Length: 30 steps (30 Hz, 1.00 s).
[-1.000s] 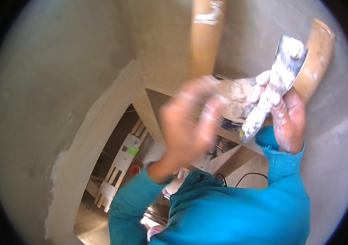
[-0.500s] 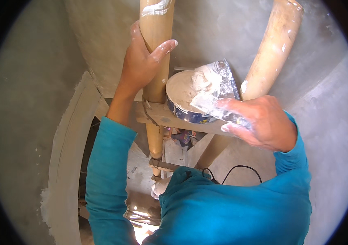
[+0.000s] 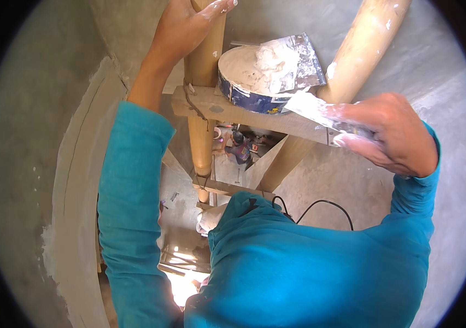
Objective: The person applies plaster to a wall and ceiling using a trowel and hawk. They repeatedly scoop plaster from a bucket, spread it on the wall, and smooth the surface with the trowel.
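Note:
I look down from a wooden ladder. My left hand (image 3: 183, 30) grips the left ladder pole (image 3: 204, 87) near the top of the picture. My right hand (image 3: 388, 134) is closed on a putty knife (image 3: 312, 106) whose blade, smeared with white putty, points left toward a round tin (image 3: 255, 82). The tin holds white putty (image 3: 268, 60) and a second metal blade (image 3: 304, 57), and it rests on the ladder rung (image 3: 233, 109). My arms and chest are in a teal long-sleeved top.
The right ladder pole (image 3: 364, 44) slants up to the right. Grey plastered walls (image 3: 30, 164) close in on both sides. Far below are lower rungs (image 3: 227, 188), a person (image 3: 239, 150) on the floor, a black cable (image 3: 320, 205) and scattered items.
My left hand moved from near my right hand up to grip the left pole. The putty tin now sits on the rung, and my right hand has shifted right and lower with the knife.

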Each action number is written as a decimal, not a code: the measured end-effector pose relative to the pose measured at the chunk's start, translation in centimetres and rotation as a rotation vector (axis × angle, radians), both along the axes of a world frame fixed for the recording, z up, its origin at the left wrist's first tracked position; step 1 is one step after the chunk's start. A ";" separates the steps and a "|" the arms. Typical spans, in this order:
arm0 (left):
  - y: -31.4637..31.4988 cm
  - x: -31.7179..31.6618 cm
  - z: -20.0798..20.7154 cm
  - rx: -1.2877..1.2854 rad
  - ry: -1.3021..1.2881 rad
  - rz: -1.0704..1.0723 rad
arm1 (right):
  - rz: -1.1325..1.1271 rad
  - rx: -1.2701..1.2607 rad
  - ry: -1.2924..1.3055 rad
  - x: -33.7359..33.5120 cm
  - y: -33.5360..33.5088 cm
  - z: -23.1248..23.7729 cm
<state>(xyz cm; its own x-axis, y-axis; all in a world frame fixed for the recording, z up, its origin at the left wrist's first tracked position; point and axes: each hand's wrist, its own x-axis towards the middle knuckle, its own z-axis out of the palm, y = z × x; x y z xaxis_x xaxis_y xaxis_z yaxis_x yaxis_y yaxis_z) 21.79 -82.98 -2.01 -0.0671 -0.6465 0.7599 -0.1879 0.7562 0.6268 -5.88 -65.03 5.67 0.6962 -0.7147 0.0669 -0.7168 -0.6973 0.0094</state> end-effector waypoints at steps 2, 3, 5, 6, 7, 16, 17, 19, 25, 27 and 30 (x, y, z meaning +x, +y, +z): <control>0.0 0.1 0.0 -0.051 -0.029 0.047 | 0.001 0.153 -0.104 0.3 0.3 0.8; 0.2 0.2 -0.1 -0.008 -0.007 0.028 | -0.031 0.288 -0.180 0.6 0.8 1.2; 0.3 0.2 -0.1 0.071 0.033 -0.009 | -0.124 0.529 -0.496 1.4 1.0 0.5; 0.3 0.1 0.0 0.044 0.011 -0.010 | -0.187 0.637 -0.736 2.1 1.0 -1.0; 0.4 0.2 0.1 0.016 -0.013 -0.006 | -0.256 0.754 -0.978 2.8 0.7 -2.7; 0.0 0.6 -0.1 0.072 -0.021 -0.001 | -0.433 1.172 -1.050 2.6 -0.2 -7.5; 0.0 0.6 -0.1 0.084 -0.006 -0.009 | -0.434 1.181 -1.038 2.3 0.2 -7.0; 0.0 0.6 0.0 0.012 -0.035 0.031 | -0.458 1.205 -1.006 2.0 0.9 -6.2; 0.2 0.6 0.3 0.020 -0.035 0.020 | -0.349 1.239 -1.106 1.6 0.7 -5.0; 0.1 0.6 0.2 0.039 -0.024 0.007 | -0.359 1.141 -1.231 2.0 -0.2 -5.7; -0.1 0.6 0.0 0.012 -0.007 0.006 | -0.426 1.152 -1.153 2.3 -0.3 -7.1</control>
